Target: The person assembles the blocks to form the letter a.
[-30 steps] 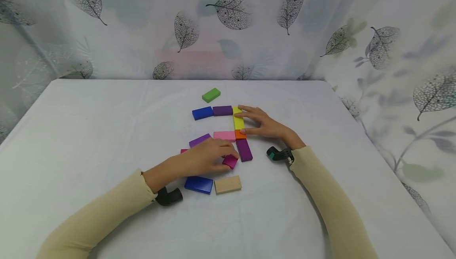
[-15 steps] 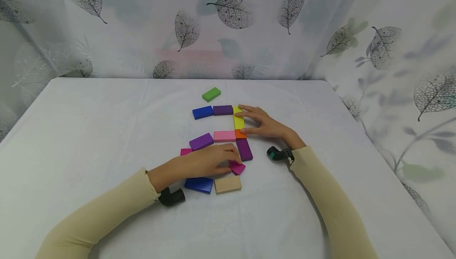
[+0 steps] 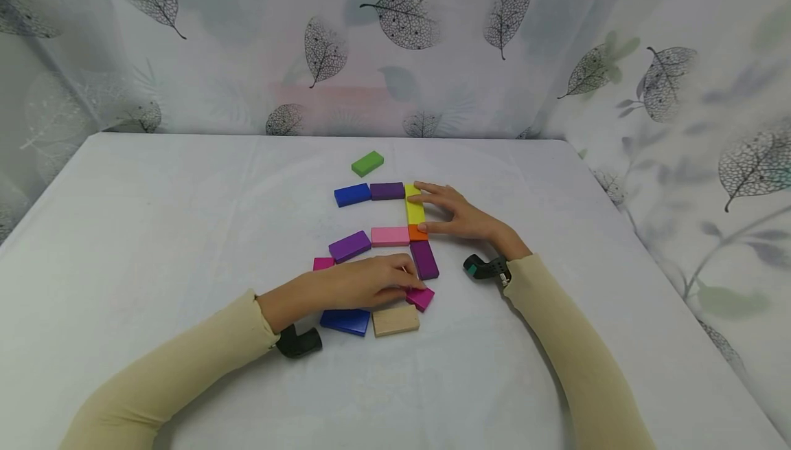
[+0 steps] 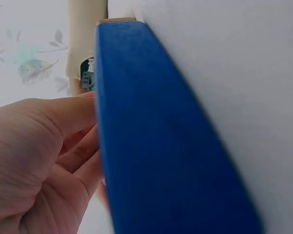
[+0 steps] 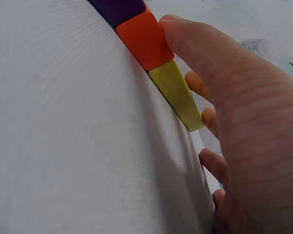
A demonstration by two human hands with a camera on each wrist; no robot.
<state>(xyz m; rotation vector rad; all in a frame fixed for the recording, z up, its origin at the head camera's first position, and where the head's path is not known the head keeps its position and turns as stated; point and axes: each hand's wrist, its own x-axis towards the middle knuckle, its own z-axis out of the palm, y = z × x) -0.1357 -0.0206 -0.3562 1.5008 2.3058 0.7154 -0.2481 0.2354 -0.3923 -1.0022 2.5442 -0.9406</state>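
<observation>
In the head view my left hand (image 3: pixel 361 281) pinches a magenta block (image 3: pixel 421 298) between thumb and fingers, low over the table, just below a dark purple block (image 3: pixel 423 260). A wooden tan block (image 3: pixel 396 320) and a blue block (image 3: pixel 344 322) lie in front of that hand; the blue one fills much of the left wrist view and hides the fingertips there. My right hand (image 3: pixel 463 216) rests fingertips on a yellow block (image 3: pixel 415 211), its thumb at an orange block (image 3: pixel 422 234). The right wrist view shows thumb tip against the orange block's top edge.
A pink block (image 3: pixel 390 236), a purple block (image 3: pixel 349 246) and another magenta block (image 3: pixel 323 263) continue the row leftward. Farther back lie a blue block (image 3: pixel 352 195), a purple block (image 3: pixel 386 191) and a lone green block (image 3: pixel 367 163). All are on a white-covered table (image 3: pixel 185 216).
My left hand has carried the magenta block right and toward the front, from beside the dark purple block to below its lower end. The right hand stays in place.
</observation>
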